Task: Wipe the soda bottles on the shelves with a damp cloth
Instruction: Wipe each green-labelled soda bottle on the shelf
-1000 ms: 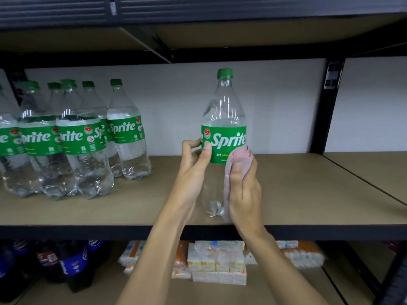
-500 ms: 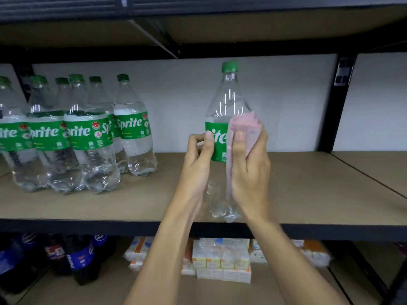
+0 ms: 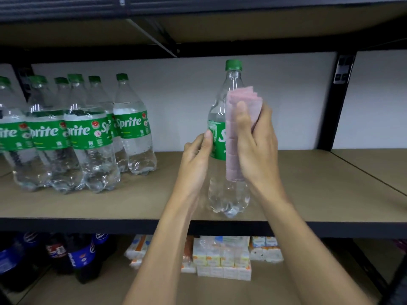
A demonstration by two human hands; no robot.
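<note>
Sprite bottle (image 3: 217,139), clear soda: left grip (image 3: 196,157) holds; right grip (image 3: 258,142) clamps pink cloth (image 3: 234,137).

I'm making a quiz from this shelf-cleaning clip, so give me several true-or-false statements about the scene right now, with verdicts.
The right hand presses a pink cloth against the lone Sprite bottle. True.
That bottle's green cap is off. False: it is on.
The other Sprite bottles stand to its left. True.
The lone bottle lies on its side. False: it stands upright on the shelf.
The lower shelf holds dark cola bottles and small boxes. True.
The left hand is clear of the bottle. False: its thumb touches the label.
</note>
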